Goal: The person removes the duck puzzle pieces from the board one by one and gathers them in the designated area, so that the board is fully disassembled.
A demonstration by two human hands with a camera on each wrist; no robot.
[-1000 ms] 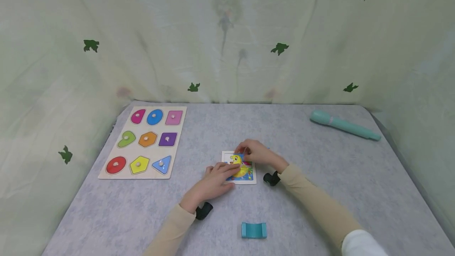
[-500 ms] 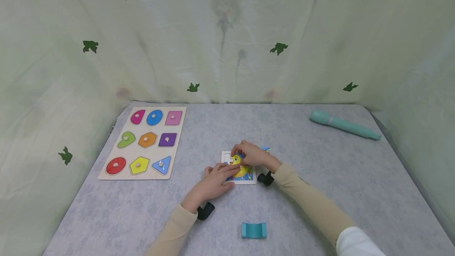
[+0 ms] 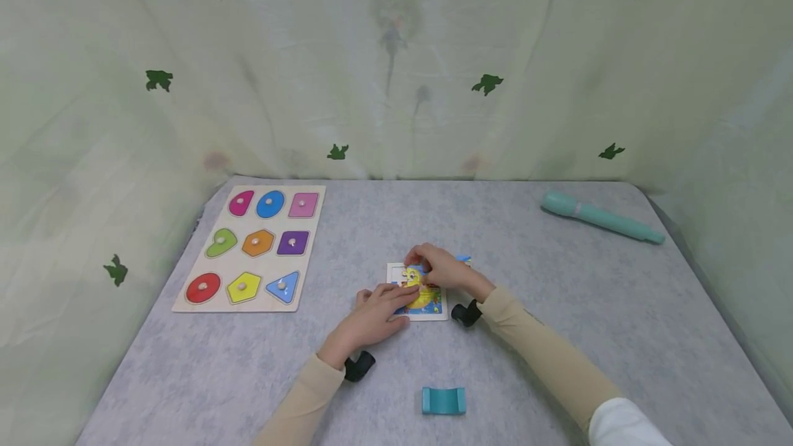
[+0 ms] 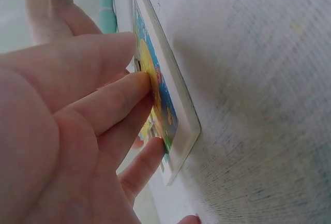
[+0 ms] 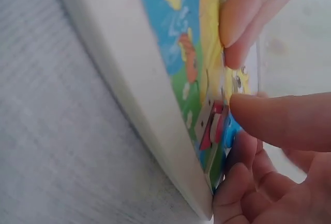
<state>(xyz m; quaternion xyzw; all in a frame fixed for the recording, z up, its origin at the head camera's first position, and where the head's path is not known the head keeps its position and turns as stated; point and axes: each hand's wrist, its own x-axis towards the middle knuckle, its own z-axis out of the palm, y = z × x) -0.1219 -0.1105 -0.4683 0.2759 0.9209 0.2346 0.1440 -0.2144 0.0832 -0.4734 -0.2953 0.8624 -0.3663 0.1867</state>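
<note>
A small jigsaw puzzle (image 3: 441,316) with a yellow duck picture and a white frame lies flat on the table. My left hand (image 3: 374,314) rests on its left side, the fairly straight fingers touching the picture in the left wrist view. At the puzzle's top edge, my right hand (image 3: 442,268) pinches a puzzle piece (image 5: 231,132) between thumb and fingers; blue shows on it in the right wrist view. That piece is tilted over the board, and the fingers hide much of it. Part of a blue piece (image 3: 463,258) peeks out behind the right hand.
A peg board (image 3: 285,226) with several colored knobbed shapes lies at the left. A long teal stick-like object (image 3: 601,217) lies at the back right. Near the front is a small teal curved stand (image 3: 443,401). Fabric walls close in the table's back and sides.
My right hand has shifted slightly left over the puzzle's top part, uncovering more of the blue piece behind it. The left hand has stayed in place on the puzzle.
</note>
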